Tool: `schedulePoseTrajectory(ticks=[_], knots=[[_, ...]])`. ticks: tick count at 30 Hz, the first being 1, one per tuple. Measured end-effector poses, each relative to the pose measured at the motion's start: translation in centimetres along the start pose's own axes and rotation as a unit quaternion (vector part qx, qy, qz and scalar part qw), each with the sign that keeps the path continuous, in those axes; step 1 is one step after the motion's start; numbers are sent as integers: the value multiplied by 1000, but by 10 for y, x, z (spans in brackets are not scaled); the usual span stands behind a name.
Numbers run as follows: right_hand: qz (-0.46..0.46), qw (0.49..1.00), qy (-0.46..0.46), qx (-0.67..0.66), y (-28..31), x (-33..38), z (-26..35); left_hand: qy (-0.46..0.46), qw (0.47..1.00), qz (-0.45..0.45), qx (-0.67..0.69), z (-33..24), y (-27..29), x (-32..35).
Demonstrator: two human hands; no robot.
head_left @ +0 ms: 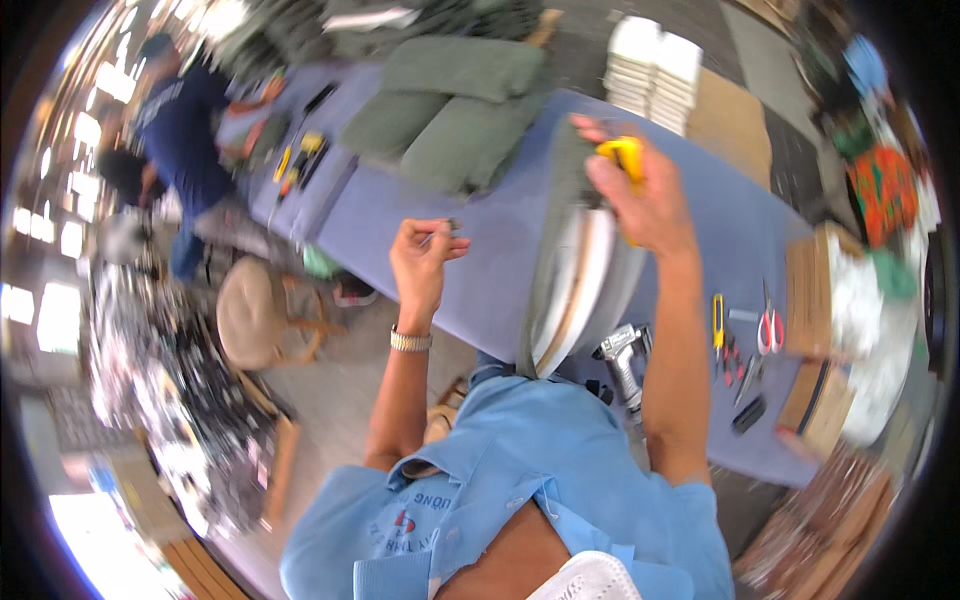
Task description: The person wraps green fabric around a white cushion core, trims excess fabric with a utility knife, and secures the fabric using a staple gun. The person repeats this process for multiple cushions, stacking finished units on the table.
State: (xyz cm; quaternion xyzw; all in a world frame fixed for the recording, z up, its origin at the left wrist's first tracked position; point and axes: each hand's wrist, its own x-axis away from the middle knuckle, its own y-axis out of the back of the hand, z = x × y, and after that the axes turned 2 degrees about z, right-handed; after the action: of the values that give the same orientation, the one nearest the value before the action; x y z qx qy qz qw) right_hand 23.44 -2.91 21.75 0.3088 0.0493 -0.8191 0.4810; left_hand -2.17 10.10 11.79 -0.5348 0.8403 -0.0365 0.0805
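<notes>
Fingers of our left hand (418, 265) are bent together, thumb to forefinger, pinching a small dark item (452, 226) whose kind we cannot tell. That hand hovers over the near left edge of the blue-grey table (470, 285), a pale metal watch (411, 342) on the wrist. Our right hand (650, 205) is curled around a yellow tool (624, 157), too blurred for us to name, above the far end of the padded piece (580, 290). Blur hides whether those fingers touch the piece.

We see this piece between our two hands, closer to the right one, its green covering toward the left and its white, curved layers toward the right. Its near end reaches the front of our blue shirt (530, 440).

To the right of the piece, near us, lies a silver air tool (624, 367); further right are a yellow cutter (718, 322) and red-handled scissors (770, 330). Green cushions (470, 115) are piled toward the far side, with white stacks (655, 65) to their right. At far left, a co-worker (188, 130) in dark blue bends over the table.
</notes>
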Motion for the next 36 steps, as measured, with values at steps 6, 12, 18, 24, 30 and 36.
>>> schedulePoseTrajectory(ticks=[6,12,18,24,30,36], knots=[[27,983,-142,116,41,0,2,150,951,-132,-237,132,87,114],[19,987,-128,96,110,32,-4,488,759,-427,-60,322,136,328],[-21,987,-135,86,76,39,16,482,772,-387,-147,329,150,299],[-36,982,-115,144,24,20,32,300,864,-386,-123,223,150,130],[-51,975,-101,189,12,21,45,55,967,-179,-173,130,64,161],[-43,975,-161,146,-15,3,38,-125,954,143,-234,55,-21,162]])
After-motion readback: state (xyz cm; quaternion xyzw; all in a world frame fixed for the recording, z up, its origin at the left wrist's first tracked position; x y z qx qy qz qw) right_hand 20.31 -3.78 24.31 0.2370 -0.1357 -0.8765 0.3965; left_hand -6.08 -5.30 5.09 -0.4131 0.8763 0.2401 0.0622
